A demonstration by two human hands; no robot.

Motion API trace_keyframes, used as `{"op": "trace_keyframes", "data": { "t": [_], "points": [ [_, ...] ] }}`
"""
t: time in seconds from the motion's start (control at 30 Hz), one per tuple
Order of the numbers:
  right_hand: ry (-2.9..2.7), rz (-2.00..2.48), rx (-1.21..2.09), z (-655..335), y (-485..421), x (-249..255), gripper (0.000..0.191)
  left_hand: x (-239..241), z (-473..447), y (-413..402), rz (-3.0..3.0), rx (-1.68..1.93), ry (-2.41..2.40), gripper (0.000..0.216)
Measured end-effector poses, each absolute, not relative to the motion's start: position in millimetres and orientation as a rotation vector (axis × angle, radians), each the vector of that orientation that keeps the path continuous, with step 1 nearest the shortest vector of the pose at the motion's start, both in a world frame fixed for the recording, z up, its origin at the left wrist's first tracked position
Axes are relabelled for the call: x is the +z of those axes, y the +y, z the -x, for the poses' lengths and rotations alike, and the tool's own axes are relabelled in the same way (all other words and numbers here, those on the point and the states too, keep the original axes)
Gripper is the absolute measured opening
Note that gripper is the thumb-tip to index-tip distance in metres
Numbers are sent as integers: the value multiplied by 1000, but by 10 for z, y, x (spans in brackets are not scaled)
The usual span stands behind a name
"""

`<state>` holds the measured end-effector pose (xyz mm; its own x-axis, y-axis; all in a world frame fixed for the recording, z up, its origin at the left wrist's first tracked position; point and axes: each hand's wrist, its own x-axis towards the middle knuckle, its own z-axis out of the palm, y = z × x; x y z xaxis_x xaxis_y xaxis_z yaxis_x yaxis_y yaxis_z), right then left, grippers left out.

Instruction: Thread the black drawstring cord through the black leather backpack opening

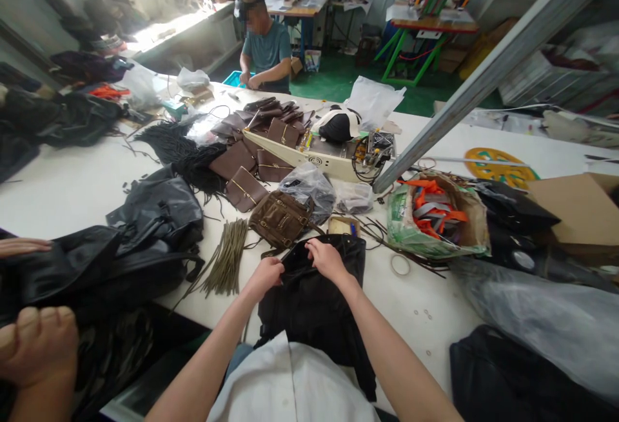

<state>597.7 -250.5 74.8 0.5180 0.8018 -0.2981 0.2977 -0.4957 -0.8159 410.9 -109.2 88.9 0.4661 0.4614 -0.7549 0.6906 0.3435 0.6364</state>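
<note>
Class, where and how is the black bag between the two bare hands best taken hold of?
Probably best pinch the black bag by the rim of its mouth, one hand per side, reaching from the near side: its body looks soft and slack, and the opening lies at the far end, where the left hand and right hand are.

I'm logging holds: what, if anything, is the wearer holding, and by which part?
The black bag, by its opening's edge, in the left grip; the right grip is at the opening, its hold unclear.
</note>
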Motion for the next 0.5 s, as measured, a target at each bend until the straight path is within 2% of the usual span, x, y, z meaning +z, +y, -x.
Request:
{"op": "trace_keyframes", "data": {
  "t": [0.1, 0.23, 0.3, 0.5],
  "points": [
    [-768, 2007, 864, -6022, -2562, 720, 37, 882, -4056, -1080, -1272, -224, 1124, 15],
    [-440, 1905, 588, -6379, -2541, 816, 60, 851, -4014, -1081, -1317, -198, 1102, 21],
    [-447, 1848, 490, -6563, -2517, 883, 68, 838, -4015, -1093, -1354, -180, 1083, 21],
    [-391, 1712, 209, -6696, -2443, 1156, 62, 844, -3983, -1109, -1339, -169, 1055, 21]
  ]
}}
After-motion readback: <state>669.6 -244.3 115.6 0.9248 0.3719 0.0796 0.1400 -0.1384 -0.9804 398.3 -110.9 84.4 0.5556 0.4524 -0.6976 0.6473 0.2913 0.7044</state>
